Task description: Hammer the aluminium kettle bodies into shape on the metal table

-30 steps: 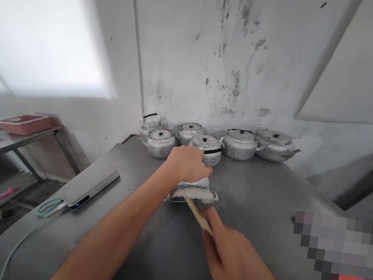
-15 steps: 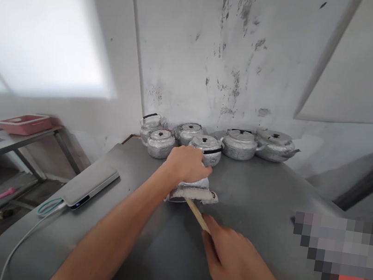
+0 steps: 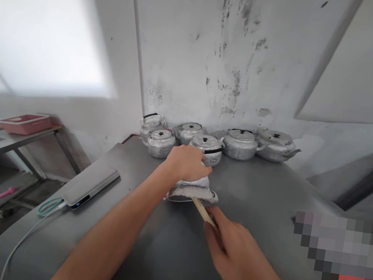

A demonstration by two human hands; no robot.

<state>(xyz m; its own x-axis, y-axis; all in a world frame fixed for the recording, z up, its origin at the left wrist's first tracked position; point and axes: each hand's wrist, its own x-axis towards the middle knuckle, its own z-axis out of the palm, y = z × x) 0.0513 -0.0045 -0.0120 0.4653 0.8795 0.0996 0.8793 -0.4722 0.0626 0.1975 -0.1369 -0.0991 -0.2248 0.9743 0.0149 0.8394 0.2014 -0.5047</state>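
Note:
My left hand (image 3: 188,163) is curled over a silvery vessel (image 3: 197,182) on the table, hiding most of it. A pale, rough rim (image 3: 190,192) faces me, with a small dark ring at its right end and a thin wire curve below. My right hand (image 3: 230,247) is closed round a flat wooden stick (image 3: 202,210), whose far end meets the underside of that rim. Just behind my left hand stands a silver kettle (image 3: 210,156) with a black knob and handle.
More silver kettles (image 3: 239,148) line the back of the grey table (image 3: 252,192) by the stained wall. At left lie a power bank (image 3: 91,186) and its cable (image 3: 27,233). A pink basket (image 3: 27,124) sits on a side shelf. A blurred-out patch covers the right side.
My right hand has shifted slightly, and the stick's tip has slid a little to the right along the rim. My left hand and the vessel stay in nearly the same place.

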